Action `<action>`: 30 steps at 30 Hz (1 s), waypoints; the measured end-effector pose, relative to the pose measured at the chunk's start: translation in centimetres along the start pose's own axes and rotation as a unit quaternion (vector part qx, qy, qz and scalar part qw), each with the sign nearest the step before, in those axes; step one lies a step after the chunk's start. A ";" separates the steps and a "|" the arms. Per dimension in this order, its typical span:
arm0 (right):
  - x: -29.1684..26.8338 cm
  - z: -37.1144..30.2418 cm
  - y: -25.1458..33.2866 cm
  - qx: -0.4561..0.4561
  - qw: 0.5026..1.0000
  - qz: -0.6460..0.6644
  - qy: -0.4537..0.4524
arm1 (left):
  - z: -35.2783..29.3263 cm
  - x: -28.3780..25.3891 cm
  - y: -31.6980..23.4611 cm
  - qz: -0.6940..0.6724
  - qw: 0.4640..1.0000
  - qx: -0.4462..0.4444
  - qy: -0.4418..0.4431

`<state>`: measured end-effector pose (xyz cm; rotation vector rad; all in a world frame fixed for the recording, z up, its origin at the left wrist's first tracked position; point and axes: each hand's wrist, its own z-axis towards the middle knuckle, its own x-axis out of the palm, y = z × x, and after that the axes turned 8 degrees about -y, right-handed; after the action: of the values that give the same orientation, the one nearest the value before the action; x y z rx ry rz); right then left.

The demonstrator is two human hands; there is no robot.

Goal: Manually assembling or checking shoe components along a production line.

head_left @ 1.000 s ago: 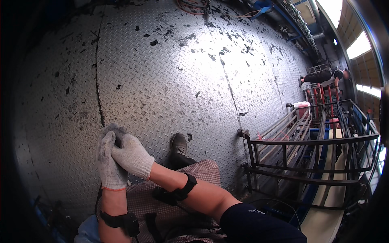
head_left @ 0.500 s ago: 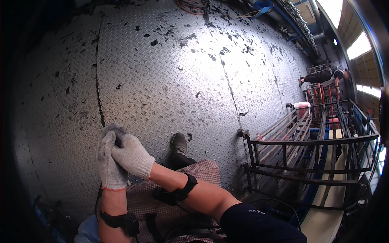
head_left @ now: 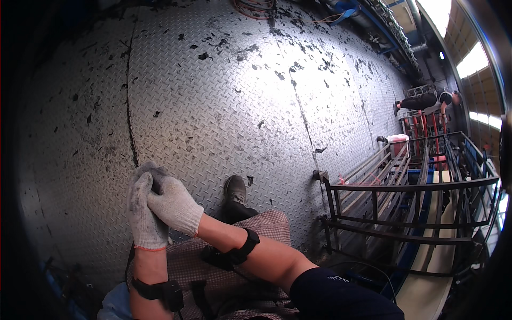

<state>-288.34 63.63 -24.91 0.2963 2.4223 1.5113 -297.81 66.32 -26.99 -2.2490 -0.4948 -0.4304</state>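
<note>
Both of my hands wear off-white knit work gloves with orange cuff edges, and they are pressed together low over my lap. My left hand (head_left: 148,216) points away from me, its thumb lying against the other glove. From the right comes my right hand (head_left: 175,205), its fingers closed in toward the left palm. Whatever lies between the palms, if anything, is hidden. Black straps with small dark boxes sit on both forearms. Below the hands is a brown checked apron (head_left: 261,226), with a dark work shoe (head_left: 235,190) beyond it.
Metal tread-plate floor (head_left: 202,106) spreads ahead, littered with dark scraps. At right stands a dark metal rack (head_left: 405,186) with long bars, beside a cream-coloured belt or board (head_left: 426,282). A person (head_left: 426,101) bends near red frames farther off. Coiled hoses (head_left: 254,8) lie at the far edge.
</note>
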 end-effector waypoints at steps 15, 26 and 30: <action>0.2 -0.2 0.1 -0.037 0.997 0.053 -0.034 | 0.1 -0.1 0.1 -0.004 1.000 -0.008 0.002; 0.2 -0.2 0.2 -0.022 0.998 0.042 -0.029 | 0.1 -0.1 0.0 -0.002 1.000 -0.007 0.020; 0.2 -0.1 0.2 -0.024 0.999 0.037 -0.026 | 0.1 -0.2 0.0 -0.009 1.000 -0.003 0.021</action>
<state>-288.61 63.66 -24.70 0.4158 2.3555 1.5696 -297.95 66.36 -27.19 -2.2392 -0.4926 -0.4874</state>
